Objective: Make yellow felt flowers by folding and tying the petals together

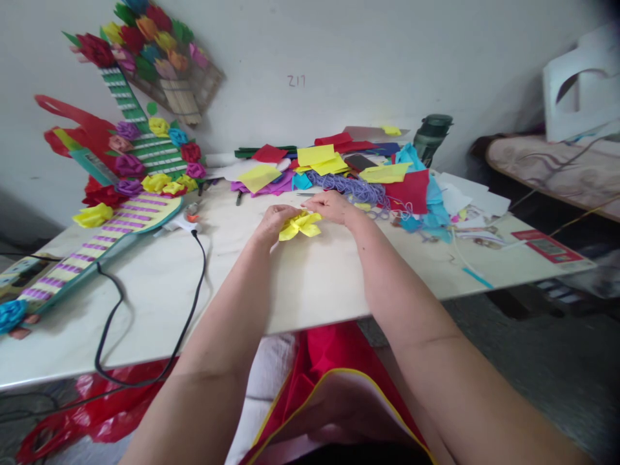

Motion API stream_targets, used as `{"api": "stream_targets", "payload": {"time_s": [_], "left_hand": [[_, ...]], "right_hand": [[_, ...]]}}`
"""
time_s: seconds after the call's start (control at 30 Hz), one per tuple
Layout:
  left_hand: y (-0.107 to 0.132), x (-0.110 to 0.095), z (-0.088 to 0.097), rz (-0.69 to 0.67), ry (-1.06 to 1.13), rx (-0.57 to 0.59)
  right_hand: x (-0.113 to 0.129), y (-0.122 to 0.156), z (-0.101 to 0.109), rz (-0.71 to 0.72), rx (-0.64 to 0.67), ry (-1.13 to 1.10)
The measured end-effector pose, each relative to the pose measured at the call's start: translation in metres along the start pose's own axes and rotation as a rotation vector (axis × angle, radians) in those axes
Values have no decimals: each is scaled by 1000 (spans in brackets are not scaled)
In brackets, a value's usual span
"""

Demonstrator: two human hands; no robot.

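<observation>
A yellow crepe-paper flower (303,226) with spread petals is held just over the white table (310,284). My left hand (277,219) pinches it from the left, fingers closed on its edge. On the other side my right hand (332,206) has its fingertips pressed together at the flower's upper edge; exactly what lies between them is too small to make out. Behind the hands lie a tangled purple yarn bundle (356,187) and a slim metal tool (305,194). Yellow paper pieces (317,157) rest on the pile beyond.
At left stands a green-and-white striped decoration (155,155) with paper roses. A glue gun (186,223) trails a black cable (199,284) across the table. Red paper (409,190) and a dark bottle (431,137) are at the back right. A red plastic bag (104,407) lies below.
</observation>
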State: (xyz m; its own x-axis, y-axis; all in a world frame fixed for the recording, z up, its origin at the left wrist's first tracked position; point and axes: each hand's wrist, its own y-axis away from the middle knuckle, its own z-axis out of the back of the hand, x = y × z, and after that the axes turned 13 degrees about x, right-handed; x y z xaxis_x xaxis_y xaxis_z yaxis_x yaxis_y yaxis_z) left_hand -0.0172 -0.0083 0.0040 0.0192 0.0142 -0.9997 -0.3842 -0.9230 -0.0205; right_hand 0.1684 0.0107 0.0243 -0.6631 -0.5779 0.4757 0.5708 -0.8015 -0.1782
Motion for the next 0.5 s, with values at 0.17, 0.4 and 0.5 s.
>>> {"api": "stream_targets", "payload": {"time_s": [0.17, 0.4, 0.5], "left_hand": [[-4, 5, 3, -17, -46, 20], [-4, 5, 5, -26, -73, 60], [-4, 4, 5, -19, -91, 56]], "right_hand": [[1, -1, 0, -27, 19, 7], [-6, -6, -2, 46, 50, 44], [-6, -6, -1, 79, 50, 58]]}}
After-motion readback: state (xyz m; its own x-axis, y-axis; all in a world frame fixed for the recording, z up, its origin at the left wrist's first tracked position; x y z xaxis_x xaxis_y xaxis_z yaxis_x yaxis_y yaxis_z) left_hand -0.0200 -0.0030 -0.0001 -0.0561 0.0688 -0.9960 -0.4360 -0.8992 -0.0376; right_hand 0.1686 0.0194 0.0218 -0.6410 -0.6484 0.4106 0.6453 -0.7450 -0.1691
